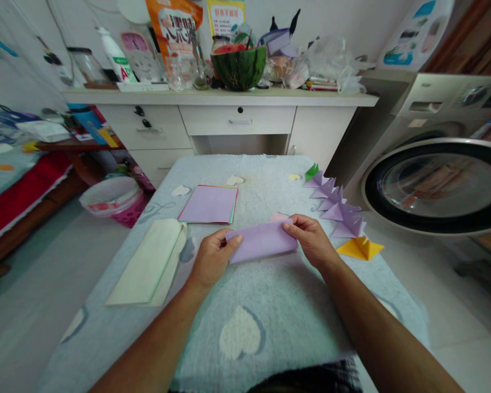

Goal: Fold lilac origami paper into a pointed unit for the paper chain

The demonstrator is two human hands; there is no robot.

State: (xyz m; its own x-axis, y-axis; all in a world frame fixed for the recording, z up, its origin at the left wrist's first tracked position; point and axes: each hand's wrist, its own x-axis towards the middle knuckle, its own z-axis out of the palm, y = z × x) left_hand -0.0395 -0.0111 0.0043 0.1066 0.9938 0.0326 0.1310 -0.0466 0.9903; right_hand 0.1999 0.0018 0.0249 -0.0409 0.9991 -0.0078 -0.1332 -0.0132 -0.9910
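Observation:
A lilac sheet of paper (262,242), folded into a strip, lies on the pale blue towel-covered surface (245,305). My left hand (213,257) pinches its left end with thumb on top. At the other end my right hand (309,238) grips the paper, fingers curled over the top edge. A stack of coloured square papers (209,204) with a lilac sheet on top rests just beyond my hands. A row of folded lilac pieces (337,206) with one green piece (311,171) runs along the right edge, and a folded yellow piece (360,248) sits at its near end.
A folded cream cloth (151,262) lies at the left of the surface. Behind stands a white desk (237,117) with a cut watermelon (239,65), bottles and bags. A washing machine (433,180) is at right, a pink-and-white basin (113,199) on the floor at left.

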